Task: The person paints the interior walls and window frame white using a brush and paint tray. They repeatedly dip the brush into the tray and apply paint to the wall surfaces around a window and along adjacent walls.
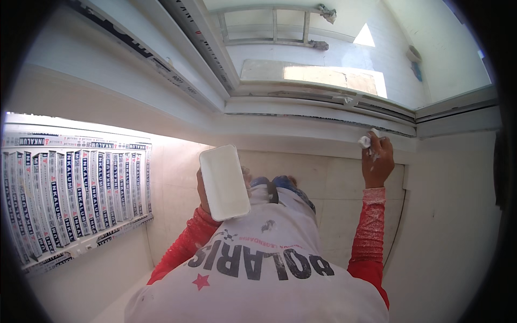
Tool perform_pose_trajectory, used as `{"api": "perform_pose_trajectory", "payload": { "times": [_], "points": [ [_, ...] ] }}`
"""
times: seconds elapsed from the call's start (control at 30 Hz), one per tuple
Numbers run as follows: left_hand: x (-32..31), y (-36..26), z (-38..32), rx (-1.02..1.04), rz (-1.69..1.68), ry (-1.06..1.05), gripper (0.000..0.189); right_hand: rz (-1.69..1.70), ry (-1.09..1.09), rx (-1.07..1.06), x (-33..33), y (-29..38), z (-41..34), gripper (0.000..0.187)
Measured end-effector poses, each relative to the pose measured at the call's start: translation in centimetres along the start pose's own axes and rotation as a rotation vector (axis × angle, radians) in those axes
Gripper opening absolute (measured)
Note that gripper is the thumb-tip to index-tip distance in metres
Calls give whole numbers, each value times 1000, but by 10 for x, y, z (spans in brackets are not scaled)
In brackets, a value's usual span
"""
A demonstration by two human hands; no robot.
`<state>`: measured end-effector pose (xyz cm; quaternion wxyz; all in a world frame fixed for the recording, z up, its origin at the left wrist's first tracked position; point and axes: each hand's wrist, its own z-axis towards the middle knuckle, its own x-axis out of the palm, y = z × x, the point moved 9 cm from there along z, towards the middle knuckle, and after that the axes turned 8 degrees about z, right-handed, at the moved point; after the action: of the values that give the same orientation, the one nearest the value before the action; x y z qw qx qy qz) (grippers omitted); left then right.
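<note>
My left hand [203, 189] holds a white rectangular tub [226, 183] from its side and underneath; a smooth white surface shows inside it. Most of that hand is hidden behind the tub. White smears mark the back of my right hand [377, 158], whose curled fingers grip a small white-coated item [364, 141]; whether it is a rag or a roller, I cannot tell. This hand is at the right end of a white sill [315, 131], just below the window frame's lower rail [323, 117].
A ladder [274, 24] lies beyond the window opening, rags on its ends. Left is a louvred shutter [80, 198] covered in printed protective tape. Taped frame profiles [194, 44] run up the upper left. A white wall [448, 226] stands at right, above a tiled floor [343, 177].
</note>
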<state>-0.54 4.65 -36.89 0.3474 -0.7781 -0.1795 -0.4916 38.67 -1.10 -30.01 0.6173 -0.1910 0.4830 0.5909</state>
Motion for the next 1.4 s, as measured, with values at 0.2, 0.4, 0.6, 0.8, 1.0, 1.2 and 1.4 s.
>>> {"api": "perform_pose_trajectory", "payload": {
  "times": [0.2, 0.4, 0.6, 0.8, 1.0, 1.2, 1.4],
  "points": [
    [-27, -41, -32, 74, 120, -154, 84, 326, 39, -114, 58, 198, -3, 35],
    [-51, -87, -59, 148, 204, -261, 80, 658, 74, -25, 107, 295, -1, 32],
    [-64, -108, -65, 146, 131, -213, 83, 837, 53, 133, 161, 263, -27, 34],
    [-55, -100, -43, 68, 213, -66, 91, 112, 21, -46, 162, 242, -49, 31],
    [-36, -66, -9, 4, 188, 6, 92, 128, 117, 178, 129, 87, -52, 33],
    [0, -9, 23, -87, 119, 153, 93, -348, 1, 198, 15, -106, -36, 26],
    [24, 46, 41, -147, 48, 186, 94, -261, -237, 171, -78, -194, -15, 21]
  ]
}}
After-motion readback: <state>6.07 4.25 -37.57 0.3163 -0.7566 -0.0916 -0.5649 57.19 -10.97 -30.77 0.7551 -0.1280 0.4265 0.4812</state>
